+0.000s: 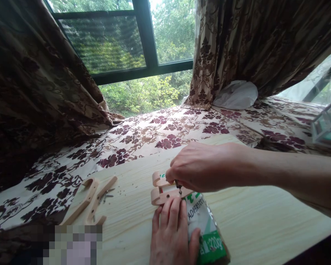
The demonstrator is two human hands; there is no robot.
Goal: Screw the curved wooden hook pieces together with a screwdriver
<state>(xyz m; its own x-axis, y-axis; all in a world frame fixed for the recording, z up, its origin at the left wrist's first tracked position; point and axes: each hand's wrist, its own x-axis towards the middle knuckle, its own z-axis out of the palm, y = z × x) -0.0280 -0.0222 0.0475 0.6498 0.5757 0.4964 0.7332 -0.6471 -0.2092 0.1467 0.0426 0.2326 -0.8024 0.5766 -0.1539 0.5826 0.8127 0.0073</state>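
Observation:
Two light wooden pieces with curled ends lie across a green and white printed packet; the nearer wooden piece (pixel 161 198) has dark holes. My left hand (pixel 171 232) lies flat over the packet (pixel 209 241), fingers stretched and thumb spread, with its fingertips touching the nearer piece. Above the pieces, my right hand (pixel 193 167) is closed in a fist, knuckles up. A small dark metal part (pixel 178 185) shows under its fingers, pointing down at the nearer piece. Whatever else the fist holds is hidden, and the farther wooden piece (pixel 156 179) is partly covered by it.
More curved wooden pieces (pixel 91 198) lie on the pale wooden board (pixel 132 206) at left, with several metal screws (pixel 108 195) beside them. Patterned cloth (pixel 165 129) spreads behind the board. A white bag (pixel 237 95) and a clear plastic box (pixel 328 123) stand farther back, right.

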